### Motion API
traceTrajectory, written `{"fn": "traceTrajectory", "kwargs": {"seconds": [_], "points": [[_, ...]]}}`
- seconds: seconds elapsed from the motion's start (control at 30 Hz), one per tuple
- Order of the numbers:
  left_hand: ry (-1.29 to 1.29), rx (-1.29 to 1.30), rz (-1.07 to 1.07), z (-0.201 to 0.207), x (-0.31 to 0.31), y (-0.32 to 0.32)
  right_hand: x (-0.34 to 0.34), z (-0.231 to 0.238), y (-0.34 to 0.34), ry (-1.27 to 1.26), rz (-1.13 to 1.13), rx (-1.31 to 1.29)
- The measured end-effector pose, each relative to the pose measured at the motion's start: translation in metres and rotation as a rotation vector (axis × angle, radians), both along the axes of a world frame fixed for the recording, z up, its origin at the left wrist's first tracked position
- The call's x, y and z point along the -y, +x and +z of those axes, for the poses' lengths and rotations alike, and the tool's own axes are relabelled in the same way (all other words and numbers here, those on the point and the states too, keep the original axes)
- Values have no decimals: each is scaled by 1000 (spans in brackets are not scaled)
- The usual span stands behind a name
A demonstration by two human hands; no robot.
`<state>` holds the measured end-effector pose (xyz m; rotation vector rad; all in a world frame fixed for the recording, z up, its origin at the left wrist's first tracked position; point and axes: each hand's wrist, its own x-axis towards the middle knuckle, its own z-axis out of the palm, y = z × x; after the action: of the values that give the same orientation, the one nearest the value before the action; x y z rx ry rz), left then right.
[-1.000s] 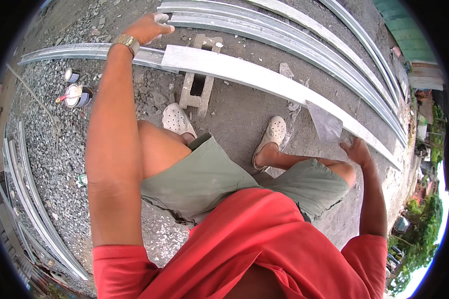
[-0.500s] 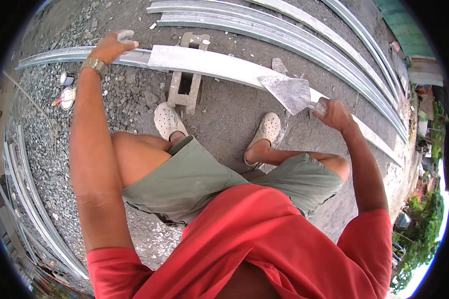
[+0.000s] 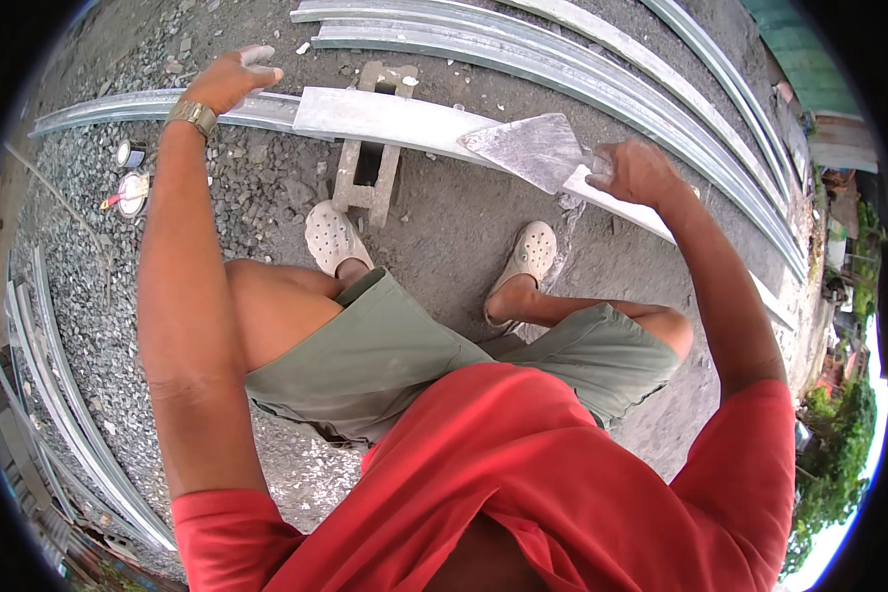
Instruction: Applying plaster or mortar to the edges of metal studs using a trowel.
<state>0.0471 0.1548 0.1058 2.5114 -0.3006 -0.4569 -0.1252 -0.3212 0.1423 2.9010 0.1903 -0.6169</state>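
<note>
My right hand is wrapped round the handle of a pointed trowel, whose broad grey-white blade lies over a long white-coated strip. Whether the blade touches the strip is hard to tell. The strip continues leftward into a bare galvanized metal channel, and a hollow concrete block stands under it. Over the channel, my left hand is open and holds nothing, with whitish fingertips and its thumb apart from the fingers.
Several long metal channels lie on the ground beyond the strip, and more channels at the lower left. On the gravel at left sit a small can and a white-smeared tub with a red-handled brush. My feet stand near the block.
The trowel in my right hand has moved leftward along the white strip and slightly away from me, its blade turning flatter across it. My left hand has risen slightly.
</note>
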Motion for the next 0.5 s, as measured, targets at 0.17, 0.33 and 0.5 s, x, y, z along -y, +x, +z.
{"fn": "traceTrajectory", "kwargs": {"seconds": [0.17,0.33,0.5], "points": [[-110,8,44,0,-3,-2,-60,-18,29,15,-78,-25],[-32,-7,39,-11,-14,15,-76,-80,57,329,-45,134],[75,105,40,-2,-15,10,-132,-77,77,368,122,50]]}}
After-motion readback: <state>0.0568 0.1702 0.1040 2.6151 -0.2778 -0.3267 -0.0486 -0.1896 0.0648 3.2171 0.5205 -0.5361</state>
